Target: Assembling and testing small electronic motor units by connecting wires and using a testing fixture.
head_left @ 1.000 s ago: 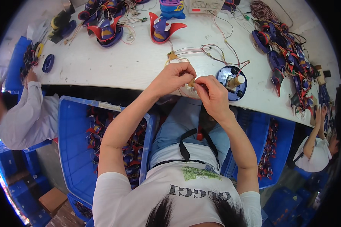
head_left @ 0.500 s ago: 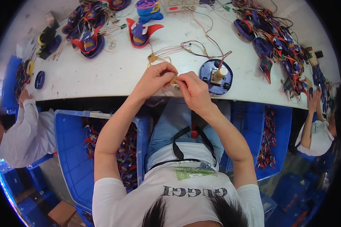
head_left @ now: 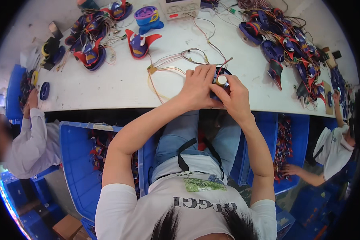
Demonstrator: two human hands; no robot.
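At the front edge of the white table, both hands close around a round dark-blue plastic base [head_left: 224, 71]. My left hand [head_left: 198, 88] wraps its left side, fingers laid over the edge. My right hand [head_left: 237, 96] grips the right side, with its thumb across the front. Between them a pale, round-topped cylinder [head_left: 222, 81] stands up from the base. Most of the base is hidden under my fingers. To the left, a small yellowish circuit board [head_left: 151, 69] lies on the table, with thin red and white wires running from it toward my hands.
A red-winged purple toy part [head_left: 140, 45] and a blue tape dispenser-like piece [head_left: 148, 20] stand farther back. Wired toy parts are heaped at left [head_left: 90, 32] and right [head_left: 288, 52]. A white instrument box [head_left: 181, 8] sits behind. Blue bins [head_left: 78, 168] flank my legs; a co-worker's hand [head_left: 292, 169] reaches into the right one.
My hands have parted from a small piece pinched between them and moved right onto the round base. The co-worker at right has lowered one hand into the bin.
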